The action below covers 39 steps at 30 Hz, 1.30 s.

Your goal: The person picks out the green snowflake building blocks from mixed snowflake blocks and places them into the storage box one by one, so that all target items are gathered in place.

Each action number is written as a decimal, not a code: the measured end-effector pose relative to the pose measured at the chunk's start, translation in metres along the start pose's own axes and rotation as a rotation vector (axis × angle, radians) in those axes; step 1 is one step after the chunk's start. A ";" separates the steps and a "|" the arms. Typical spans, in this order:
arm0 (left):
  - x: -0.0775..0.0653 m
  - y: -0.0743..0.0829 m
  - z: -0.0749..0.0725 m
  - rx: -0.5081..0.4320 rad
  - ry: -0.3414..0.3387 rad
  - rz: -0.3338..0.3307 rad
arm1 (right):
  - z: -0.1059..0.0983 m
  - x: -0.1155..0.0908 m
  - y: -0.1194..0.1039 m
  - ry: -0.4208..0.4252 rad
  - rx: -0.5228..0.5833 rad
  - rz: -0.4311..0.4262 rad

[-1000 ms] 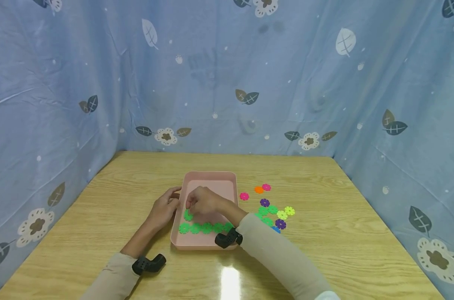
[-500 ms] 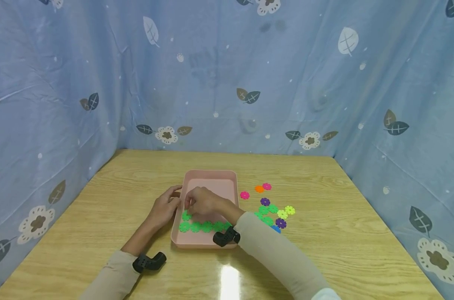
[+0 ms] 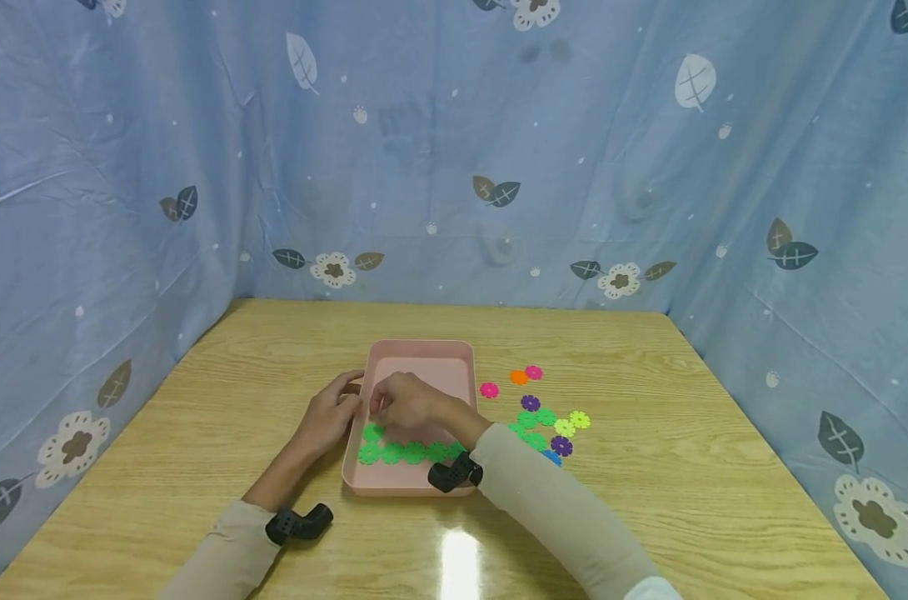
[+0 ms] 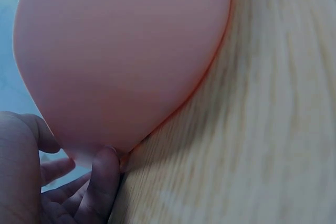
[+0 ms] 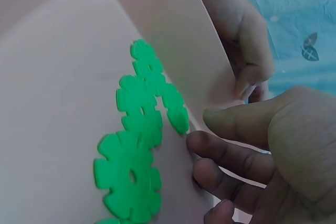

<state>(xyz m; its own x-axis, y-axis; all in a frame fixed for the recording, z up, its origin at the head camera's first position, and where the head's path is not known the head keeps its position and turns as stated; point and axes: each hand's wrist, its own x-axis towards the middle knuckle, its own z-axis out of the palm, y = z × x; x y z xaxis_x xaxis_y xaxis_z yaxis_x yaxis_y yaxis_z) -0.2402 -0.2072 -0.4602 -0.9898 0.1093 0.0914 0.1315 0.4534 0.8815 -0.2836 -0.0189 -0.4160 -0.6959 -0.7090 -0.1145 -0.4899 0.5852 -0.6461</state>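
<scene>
A shallow pink tray [image 3: 424, 367] lies on the table. Inside, flat green flower-shaped discs [image 3: 414, 452] run in a row along its near end, several of them edge to edge. Another green disc [image 5: 176, 109] lies at the left wall, beyond the row's left end. My right hand [image 3: 405, 400] reaches into the tray beside that disc; in the right wrist view thumb and forefinger stand slightly apart, with nothing seen between them. My left hand [image 3: 330, 419] rests against the outside of the tray's left wall, its thumb [image 4: 105, 174] touching it.
Right of the tray lie loose flower discs: pink [image 3: 489, 390], orange [image 3: 518, 377], purple [image 3: 561, 446], yellow [image 3: 579, 419], blue [image 3: 551, 457] and green [image 3: 535, 442]. A patterned blue curtain [image 3: 431, 150] encloses the table [image 3: 649, 500] at the back and sides.
The green disc at the left wall sits slightly nearer the tray's left side than one second ago. My right fingers shifted barely; the left hand stays at the tray wall.
</scene>
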 end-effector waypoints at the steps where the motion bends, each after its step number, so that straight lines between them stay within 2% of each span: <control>1: 0.000 0.000 0.000 -0.002 0.001 -0.002 | -0.001 0.000 0.000 0.004 -0.002 -0.001; 10: 0.000 0.000 0.001 -0.002 0.006 -0.018 | -0.004 -0.004 0.004 0.029 0.019 -0.001; 15: -0.001 0.000 0.002 -0.009 -0.006 -0.020 | -0.010 -0.010 0.003 0.067 0.033 -0.052; 17: -0.001 -0.001 0.002 -0.016 -0.010 -0.022 | -0.014 -0.013 0.002 0.084 0.073 -0.066; 24: 0.000 -0.002 0.002 0.001 0.001 -0.022 | -0.027 -0.028 -0.003 0.134 0.322 -0.051; 28: 0.000 -0.002 0.001 0.002 0.005 -0.029 | -0.030 -0.036 -0.003 0.162 0.385 -0.078; 39: 0.001 -0.005 0.002 -0.007 0.019 -0.020 | -0.036 -0.066 0.006 0.305 0.280 -0.108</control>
<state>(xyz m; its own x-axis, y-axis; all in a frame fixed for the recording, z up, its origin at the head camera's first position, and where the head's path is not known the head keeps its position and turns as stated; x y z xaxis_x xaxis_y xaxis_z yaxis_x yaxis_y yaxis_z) -0.2421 -0.2070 -0.4652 -0.9930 0.0836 0.0829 0.1118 0.4495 0.8862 -0.2591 0.0460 -0.3857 -0.7924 -0.5868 0.1665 -0.4364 0.3547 -0.8269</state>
